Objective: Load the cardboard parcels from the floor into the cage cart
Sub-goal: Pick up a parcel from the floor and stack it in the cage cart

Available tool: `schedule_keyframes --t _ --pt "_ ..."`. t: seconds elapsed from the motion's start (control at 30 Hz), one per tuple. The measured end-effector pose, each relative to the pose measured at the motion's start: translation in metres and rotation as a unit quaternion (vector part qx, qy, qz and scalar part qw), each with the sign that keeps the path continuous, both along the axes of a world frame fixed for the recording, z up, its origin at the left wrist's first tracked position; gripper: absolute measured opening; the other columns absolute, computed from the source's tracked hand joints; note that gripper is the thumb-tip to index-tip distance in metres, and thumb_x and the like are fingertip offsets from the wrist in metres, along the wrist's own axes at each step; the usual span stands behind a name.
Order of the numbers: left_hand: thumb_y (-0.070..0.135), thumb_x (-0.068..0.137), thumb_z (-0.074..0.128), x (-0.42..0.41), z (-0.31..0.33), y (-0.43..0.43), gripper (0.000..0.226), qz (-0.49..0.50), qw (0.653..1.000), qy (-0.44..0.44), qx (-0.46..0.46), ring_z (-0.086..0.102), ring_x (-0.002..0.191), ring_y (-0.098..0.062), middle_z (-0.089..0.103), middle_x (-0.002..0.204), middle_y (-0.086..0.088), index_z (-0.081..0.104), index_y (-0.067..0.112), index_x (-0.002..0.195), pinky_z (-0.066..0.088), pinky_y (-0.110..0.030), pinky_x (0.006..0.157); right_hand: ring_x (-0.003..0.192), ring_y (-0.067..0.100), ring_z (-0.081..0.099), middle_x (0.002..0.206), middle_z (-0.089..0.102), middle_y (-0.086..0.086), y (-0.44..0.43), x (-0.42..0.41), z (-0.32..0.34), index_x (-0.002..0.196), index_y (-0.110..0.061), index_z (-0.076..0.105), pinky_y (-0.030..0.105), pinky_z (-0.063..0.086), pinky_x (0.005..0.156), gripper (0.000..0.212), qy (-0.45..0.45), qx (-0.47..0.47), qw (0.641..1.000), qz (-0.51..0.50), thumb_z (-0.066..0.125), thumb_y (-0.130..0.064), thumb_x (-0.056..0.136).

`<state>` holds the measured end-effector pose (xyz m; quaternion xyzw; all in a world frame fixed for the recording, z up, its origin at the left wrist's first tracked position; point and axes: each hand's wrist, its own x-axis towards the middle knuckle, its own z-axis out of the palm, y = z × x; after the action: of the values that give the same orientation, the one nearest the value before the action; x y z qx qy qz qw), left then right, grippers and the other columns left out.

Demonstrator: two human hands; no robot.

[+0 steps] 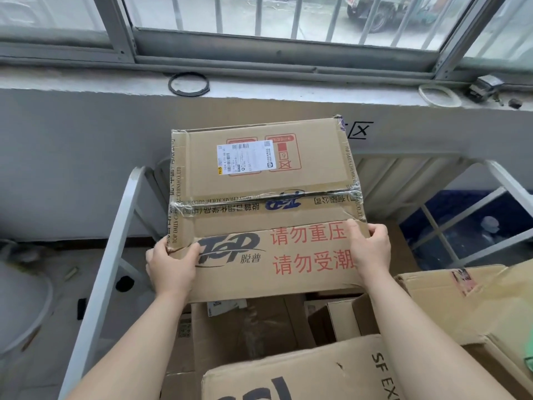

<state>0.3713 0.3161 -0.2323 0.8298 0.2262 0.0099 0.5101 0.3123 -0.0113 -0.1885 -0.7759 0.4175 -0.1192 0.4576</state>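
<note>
Gripped at near left corner by left grip, thumb laid across front face beside logo, fingers hidden behind side. Gripped at near right corner by right grip, thumb on upper edge, fingers curled over side edge. Between both: TOP carton, brown printed cardboard, white shipping label on top face, wrinkled clear tape along top seam, near edge creased. Held above other parcels inside cage cart, between grey side rails. Cannot tell whether resting on anything beneath. Underneath, nearest: SF Express carton; behind it, small open box; at right, larger worn carton. Beyond: grey wall, window sill bearing black ring and white ring, barred window above.
</note>
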Motion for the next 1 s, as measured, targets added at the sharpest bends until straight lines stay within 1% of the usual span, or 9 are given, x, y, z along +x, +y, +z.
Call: schedule_keyframes --t 0.1,0.27,0.4,0.53,0.6,0.7,0.73,0.83,1.0 --pt "0.043 0.078 0.074 -0.006 -0.004 0.007 0.063 0.02 1.0 -0.008 0.003 0.048 0.116 -0.027 0.044 0.123 -0.002 0.051 0.018 0.132 0.043 -0.049 0.101 0.086 0.015 0.058 0.105 0.058 0.004 0.006 -0.004 -0.007 0.11 -0.018 0.048 0.027 0.044 0.057 0.033 -0.013 0.028 0.999 -0.007 0.054 -0.047 0.095" --pt "0.04 0.081 0.073 -0.009 0.003 0.019 0.058 0.042 0.999 -0.026 0.006 0.049 0.115 -0.026 0.045 0.123 -0.002 0.053 0.016 0.13 0.043 -0.048 0.101 0.087 0.018 0.061 0.101 0.061 0.003 0.019 -0.006 -0.016 0.108 -0.019 0.048 0.031 0.047 0.062 0.031 -0.02 0.061 0.998 -0.008 0.051 -0.047 0.097" --pt "0.037 0.081 0.074 -0.01 0.017 0.026 0.056 0.059 0.997 -0.056 0.007 0.047 0.115 -0.024 0.045 0.122 -0.002 0.052 0.016 0.129 0.039 -0.036 0.097 0.086 0.017 0.06 0.098 0.061 0.002 0.029 -0.003 -0.01 0.106 -0.018 0.049 0.03 0.046 0.061 0.03 -0.051 0.065 0.996 -0.02 0.051 -0.046 0.097" --pt "0.036 0.083 0.073 0.005 0.035 0.027 0.06 0.054 0.993 -0.102 0.01 0.047 0.113 -0.02 0.044 0.123 -0.001 0.047 0.014 0.133 0.041 -0.038 0.1 0.085 0.013 0.057 0.099 0.058 -0.001 0.033 0.01 -0.003 0.111 -0.017 0.048 0.028 0.042 0.059 0.035 -0.07 0.066 0.995 -0.022 0.055 -0.048 0.095" --pt "0.036 0.083 0.073 0.015 0.035 0.028 0.06 0.043 0.992 -0.115 0.018 0.048 0.113 -0.022 0.045 0.125 -0.004 0.047 0.015 0.133 0.043 -0.04 0.098 0.092 0.017 0.058 0.111 0.057 0.002 0.033 0.023 -0.004 0.122 -0.018 0.045 0.032 0.047 0.066 0.048 -0.048 0.075 0.996 -0.001 0.059 -0.052 0.091" --pt "0.033 0.084 0.072 0.026 0.024 0.029 0.061 0.028 0.993 -0.113 0.017 0.046 0.117 -0.021 0.046 0.129 -0.006 0.045 0.013 0.135 0.039 -0.034 0.098 0.115 0.026 0.055 0.132 0.053 0.004 0.033 0.043 -0.01 0.139 -0.02 0.043 0.05 0.052 0.091 0.076 -0.016 0.08 0.996 0.021 0.059 -0.066 0.081" --pt "0.03 0.085 0.073 0.028 0.017 0.029 0.06 0.027 0.994 -0.107 0.014 0.046 0.117 -0.02 0.047 0.129 -0.006 0.045 0.012 0.135 0.037 -0.032 0.097 0.115 0.027 0.055 0.131 0.054 0.005 0.032 0.049 -0.014 0.135 -0.021 0.046 0.052 0.052 0.093 0.074 -0.015 0.084 0.996 0.023 0.059 -0.067 0.079" --pt "0.025 0.085 0.073 0.03 -0.01 0.026 0.056 0.047 0.996 -0.079 -0.014 0.049 0.116 -0.023 0.05 0.126 -0.008 0.046 0.01 0.132 0.038 -0.031 0.094 0.106 0.025 0.059 0.122 0.058 0.006 0.028 0.062 -0.031 0.119 -0.023 0.048 0.049 0.054 0.089 0.049 -0.025 0.097 0.995 0.029 0.06 -0.058 0.086" --pt "0.024 0.087 0.071 0.03 -0.043 0.021 0.051 0.08 0.995 -0.038 -0.049 0.051 0.106 -0.017 0.056 0.124 -0.005 0.043 0.014 0.129 0.044 -0.036 0.096 0.101 0.022 0.058 0.112 0.059 0.004 0.023 0.068 -0.06 0.113 -0.021 0.048 0.038 0.048 0.078 0.038 0.0 0.084 0.996 0.037 0.052 -0.054 0.094"
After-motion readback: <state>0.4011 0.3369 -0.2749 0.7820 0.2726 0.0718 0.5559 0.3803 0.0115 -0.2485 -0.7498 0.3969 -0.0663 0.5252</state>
